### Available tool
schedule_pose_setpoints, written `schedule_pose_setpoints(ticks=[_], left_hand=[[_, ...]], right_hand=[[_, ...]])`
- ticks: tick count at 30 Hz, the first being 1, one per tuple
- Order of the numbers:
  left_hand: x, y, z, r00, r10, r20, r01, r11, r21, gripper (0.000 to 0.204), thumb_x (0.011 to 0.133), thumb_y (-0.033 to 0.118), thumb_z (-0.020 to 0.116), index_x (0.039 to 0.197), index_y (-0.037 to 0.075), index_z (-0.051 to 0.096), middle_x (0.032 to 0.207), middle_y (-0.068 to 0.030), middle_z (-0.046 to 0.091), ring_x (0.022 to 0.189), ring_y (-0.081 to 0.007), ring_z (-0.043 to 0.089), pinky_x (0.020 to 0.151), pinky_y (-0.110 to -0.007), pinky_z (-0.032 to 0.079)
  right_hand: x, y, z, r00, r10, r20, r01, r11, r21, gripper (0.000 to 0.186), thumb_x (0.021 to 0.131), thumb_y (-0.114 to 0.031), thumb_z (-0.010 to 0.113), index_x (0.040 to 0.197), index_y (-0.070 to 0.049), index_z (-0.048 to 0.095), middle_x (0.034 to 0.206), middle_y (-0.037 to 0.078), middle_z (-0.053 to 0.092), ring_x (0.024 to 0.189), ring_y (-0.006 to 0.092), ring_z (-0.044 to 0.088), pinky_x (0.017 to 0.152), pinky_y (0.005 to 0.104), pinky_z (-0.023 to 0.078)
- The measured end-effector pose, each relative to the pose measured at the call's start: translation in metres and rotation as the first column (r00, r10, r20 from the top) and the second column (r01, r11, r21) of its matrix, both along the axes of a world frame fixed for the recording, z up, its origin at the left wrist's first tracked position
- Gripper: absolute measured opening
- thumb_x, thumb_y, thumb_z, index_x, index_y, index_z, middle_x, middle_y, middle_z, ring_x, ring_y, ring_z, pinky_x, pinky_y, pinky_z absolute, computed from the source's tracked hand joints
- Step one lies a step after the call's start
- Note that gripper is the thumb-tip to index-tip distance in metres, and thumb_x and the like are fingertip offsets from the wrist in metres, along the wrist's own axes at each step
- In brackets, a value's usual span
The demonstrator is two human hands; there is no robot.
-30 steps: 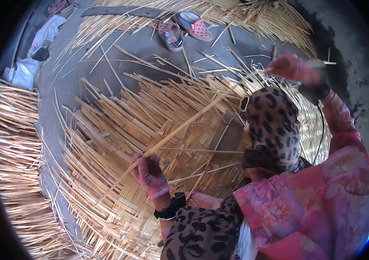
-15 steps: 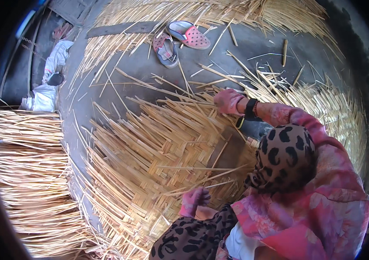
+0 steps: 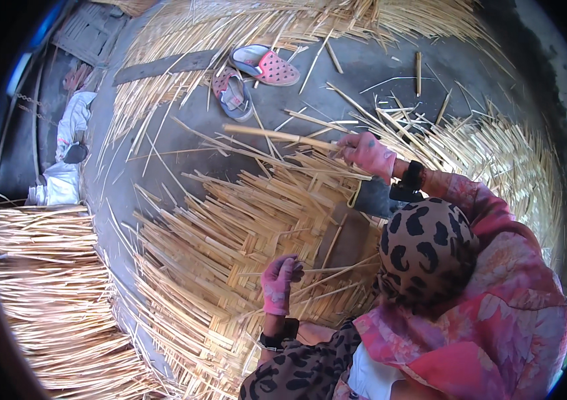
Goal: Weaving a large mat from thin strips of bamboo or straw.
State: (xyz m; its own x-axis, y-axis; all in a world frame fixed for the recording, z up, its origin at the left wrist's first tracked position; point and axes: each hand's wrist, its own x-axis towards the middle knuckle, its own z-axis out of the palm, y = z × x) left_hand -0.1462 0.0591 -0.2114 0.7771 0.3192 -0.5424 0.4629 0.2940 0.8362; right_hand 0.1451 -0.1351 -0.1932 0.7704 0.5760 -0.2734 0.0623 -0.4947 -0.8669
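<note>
My right hand (image 3: 367, 155), in a pink fingerless-looking glove, is closed around one end of a split reed (image 3: 277, 135). The reed points left, above the far edge of a woven reed mat (image 3: 243, 257). Nearer to me, my left hand (image 3: 279, 283) is raised over the mat in a matching glove, thumb and fingers pressed together. A thin strip (image 3: 337, 269) runs beside its fingertips; whether they grip it I cannot tell. Loose strips lie across the weave. A dark flat-sided thing with a yellowish edge (image 3: 373, 197) sits below my right wrist, partly behind my patterned knee (image 3: 427, 247).
Two pink-and-grey slip-on shoes (image 3: 267, 65) rest on the grey floor (image 3: 390, 60) beyond the mat, near a wooden plank (image 3: 163, 67). A thick reed bundle (image 3: 43, 287) lies at left. More woven reeds (image 3: 503, 153) spread at right. White sacks (image 3: 63, 183) stand far left.
My right hand has lifted a reed from the mat's far edge and now holds it out leftward. My left hand has risen and its fingers have come together. The view has shifted slightly.
</note>
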Motion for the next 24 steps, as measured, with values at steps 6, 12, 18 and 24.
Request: schedule_pose_setpoints(ticks=[6,12,18,24], left_hand=[[0.006,-0.022,-0.008,0.893,0.433,0.125,-0.378,0.87,-0.316,0.028,0.089,0.02,0.055,0.112,0.002,0.053,0.091,-0.0115,0.063,0.074,-0.0209,0.064,0.061,-0.03,0.054],[0.002,-0.005,-0.004,0.806,0.584,0.097,-0.49,0.75,-0.443,0.023,0.089,0.018,0.055,0.109,0.006,0.055,0.093,-0.0087,0.063,0.075,-0.0203,0.064,0.064,-0.031,0.055],[-0.011,-0.027,0.001,0.842,0.537,0.053,-0.494,0.806,-0.327,0.021,0.091,0.017,0.053,0.109,0.007,0.057,0.094,-0.0085,0.063,0.08,-0.019,0.064,0.067,-0.032,0.055],[-0.036,-0.02,-0.062,0.966,0.243,0.087,-0.239,0.97,-0.049,0.024,0.09,0.016,0.053,0.111,0.004,0.057,0.099,-0.0096,0.063,0.089,-0.0191,0.061,0.078,-0.029,0.05]], right_hand=[[-0.095,0.008,-0.036,0.66,0.672,0.335,-0.694,0.716,-0.069,0.027,0.078,-0.013,0.06,0.105,-0.012,0.063,0.087,0.003,0.066,0.077,0.0164,0.062,0.067,0.0293,0.049],[-0.093,0.028,-0.021,0.807,0.559,-0.19,-0.55,0.829,0.104,0.019,0.076,-0.014,0.06,0.094,-0.01,0.064,0.082,0.003,0.064,0.076,0.0194,0.062,0.07,0.031,0.048],[0.019,-0.001,-0.056,0.805,-0.053,0.591,-0.014,0.994,0.107,0.017,0.076,-0.022,0.058,0.086,-0.009,0.063,0.073,0.012,0.06,0.074,0.0299,0.06,0.064,0.0376,0.049],[0.108,-0.012,-0.105,0.897,0.073,0.437,0.145,0.883,-0.446,0.015,0.07,-0.021,0.059,0.081,-0.013,0.067,0.075,0.009,0.065,0.073,0.0295,0.063,0.065,0.0385,0.051]])
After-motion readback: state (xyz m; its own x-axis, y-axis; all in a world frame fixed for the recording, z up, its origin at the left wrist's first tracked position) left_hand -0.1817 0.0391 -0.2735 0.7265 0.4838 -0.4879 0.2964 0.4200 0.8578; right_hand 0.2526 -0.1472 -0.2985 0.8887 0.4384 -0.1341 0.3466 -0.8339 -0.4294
